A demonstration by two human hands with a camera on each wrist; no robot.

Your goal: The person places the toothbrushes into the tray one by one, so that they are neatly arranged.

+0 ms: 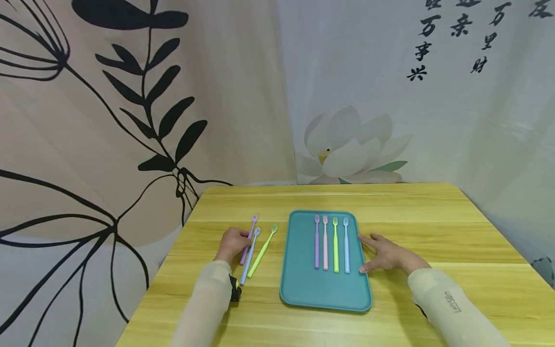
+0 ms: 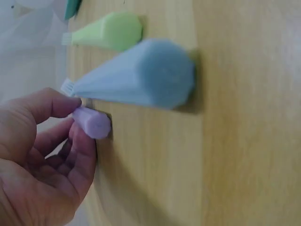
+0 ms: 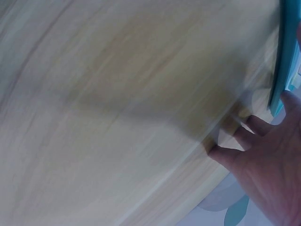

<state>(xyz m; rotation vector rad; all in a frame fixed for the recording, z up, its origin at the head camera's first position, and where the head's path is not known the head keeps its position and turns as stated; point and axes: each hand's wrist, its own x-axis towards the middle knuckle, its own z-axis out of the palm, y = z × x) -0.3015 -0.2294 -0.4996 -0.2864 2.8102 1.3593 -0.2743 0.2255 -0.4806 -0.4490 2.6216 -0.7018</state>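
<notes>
My left hand (image 1: 233, 244) pinches a purple toothbrush (image 2: 94, 123) between thumb and fingers, at the left of the table. Right beside it lie a blue toothbrush (image 1: 249, 260) and a green toothbrush (image 1: 262, 253), heads pointing away from me. On the teal tray (image 1: 303, 294), a purple toothbrush (image 1: 317, 243), a pink toothbrush (image 1: 325, 246), a green toothbrush (image 1: 336, 246) and a blue toothbrush (image 1: 346, 248) lie side by side in a row. Fingers spread, my right hand (image 1: 390, 254) rests at the tray's right rim, thumb and index fingertip against it.
The wooden table (image 1: 433, 212) extends past the tray on both sides. Behind its far edge hangs a printed curtain (image 1: 243, 96) with plants, a lotus and black characters. A small black device (image 1: 235, 289) sits at my left wrist.
</notes>
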